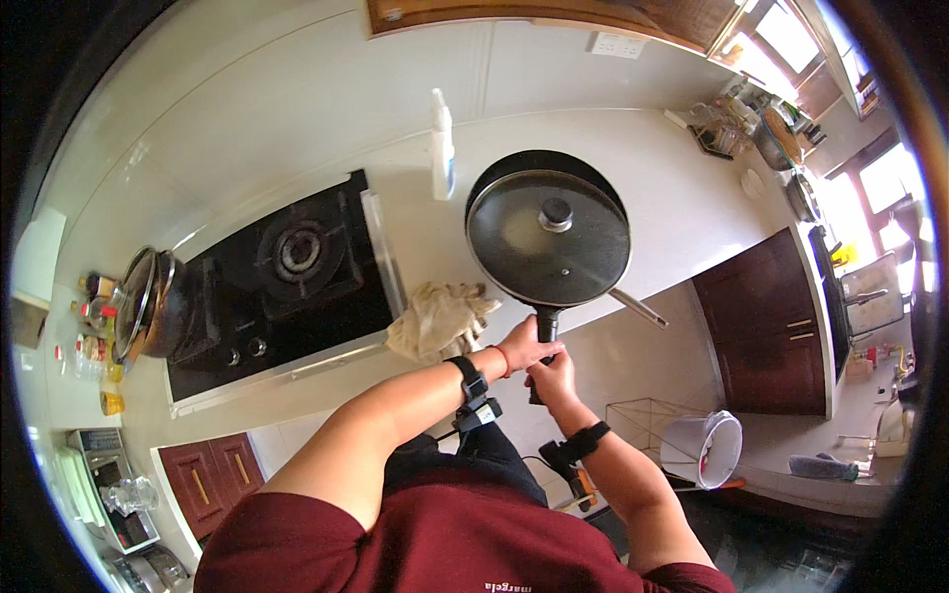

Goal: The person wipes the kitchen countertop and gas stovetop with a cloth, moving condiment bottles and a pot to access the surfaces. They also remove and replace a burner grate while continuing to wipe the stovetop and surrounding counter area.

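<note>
A black frying pan (545,159) is in front of me at the counter's front edge. A tinted glass lid (511,256) with a black knob (556,213) lies over it, set toward me so the pan's far inner wall shows. Both my hands grip the black handle (547,323): my left hand (525,345) nearer the pan, my right hand (556,379) lower down. A metal handle (639,307) juts out at the right from under the pan's edge; what it belongs to is hidden. Left of the pan lies a crumpled beige cloth (437,319).
A white spray bottle (442,159) stands behind the cloth. To the left is a black gas hob (245,296), with a lidded wok (159,304) at its far end. A white bucket (693,448) and a wire-frame rack (641,430) stand at my right. Dark red cabinets (764,326) are beyond.
</note>
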